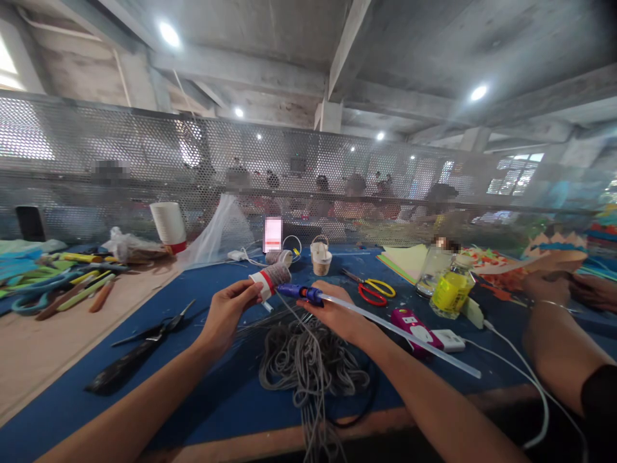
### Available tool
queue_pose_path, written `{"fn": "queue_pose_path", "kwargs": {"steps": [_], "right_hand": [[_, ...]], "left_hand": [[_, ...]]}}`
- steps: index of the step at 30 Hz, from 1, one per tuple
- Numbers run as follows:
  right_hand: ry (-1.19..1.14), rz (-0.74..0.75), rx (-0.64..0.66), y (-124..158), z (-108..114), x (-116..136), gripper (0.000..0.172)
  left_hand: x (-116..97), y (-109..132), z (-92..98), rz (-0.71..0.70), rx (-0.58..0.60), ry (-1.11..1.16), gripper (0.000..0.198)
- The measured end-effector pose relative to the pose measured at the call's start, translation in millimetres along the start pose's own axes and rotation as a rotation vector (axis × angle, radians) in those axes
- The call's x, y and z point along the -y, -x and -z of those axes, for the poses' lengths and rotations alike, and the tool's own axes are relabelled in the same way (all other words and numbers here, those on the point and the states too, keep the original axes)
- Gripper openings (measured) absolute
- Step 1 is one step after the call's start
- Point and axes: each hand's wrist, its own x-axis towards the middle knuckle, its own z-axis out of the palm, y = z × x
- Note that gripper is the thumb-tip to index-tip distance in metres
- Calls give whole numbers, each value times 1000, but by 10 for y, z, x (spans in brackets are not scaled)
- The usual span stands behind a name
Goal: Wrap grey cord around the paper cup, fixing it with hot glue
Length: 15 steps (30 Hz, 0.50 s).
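Observation:
My left hand (234, 303) is closed on a small paper cup (261, 283), white with a red band. Grey cord is wound around the cup's far part, and the cup lies tilted on its side. In my right hand (335, 311) is a blue hot glue gun (299, 293), its nozzle close to the cup. A long translucent glue stick (405, 335) sticks out of the gun's back end. From the cup a strand runs down to a heap of grey cord (308, 363) that hangs over the table's front edge.
Open black-handled scissors (144, 347) lie left, red-and-yellow scissors (371, 289) right. Beyond stand a small basket (321, 256), a lit phone (272, 235) and stacked paper cups (168, 222). A yellow liquid bottle (452, 289) and purple power strip (417, 331) are right, near a co-worker's arm (559, 341).

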Motion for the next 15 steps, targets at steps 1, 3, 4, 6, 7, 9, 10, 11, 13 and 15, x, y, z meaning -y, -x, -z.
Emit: {"fn": "queue_pose_path", "kwargs": {"steps": [1,3,4,6,7,9,10,11,13,15], "right_hand": [[-4,0,-1,-1,0,0,32],[-25,1,-8,-4,2,3,33],[-44,1,-17,-4,5,6,34],[-115,-17,-39,-4,16,15,35],[-179,-40,-37,-3,22,20,35],[-361,-117,6,-6,39,29,37],[-457,-169,32,-11,48,30,39],[-537,-221,48,-19,59,28,41],[-613,-302,17,-46,83,6,43],[-583,-333,-72,-82,110,-46,43]], "left_hand": [[-1,1,-2,2,-1,5,23],[-8,7,-8,7,-1,13,24],[-12,11,-11,12,-1,16,24],[-16,18,-14,26,-1,24,24],[-16,19,-13,33,4,27,24],[-8,15,-4,45,23,28,24],[0,9,2,49,32,28,25],[9,1,10,55,40,29,26],[30,-17,25,68,46,39,27],[48,-34,35,81,47,48,27]]}}
